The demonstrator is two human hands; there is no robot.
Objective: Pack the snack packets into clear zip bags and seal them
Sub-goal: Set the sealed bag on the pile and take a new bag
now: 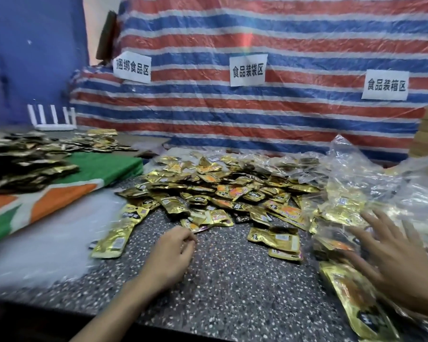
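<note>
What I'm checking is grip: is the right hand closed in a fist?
No, the right hand has its fingers spread straight over a filled clear bag.

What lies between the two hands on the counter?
In the head view, a few gold snack packets lie on the speckled counter between the left hand and right hand; nearer the person it is bare.
</note>
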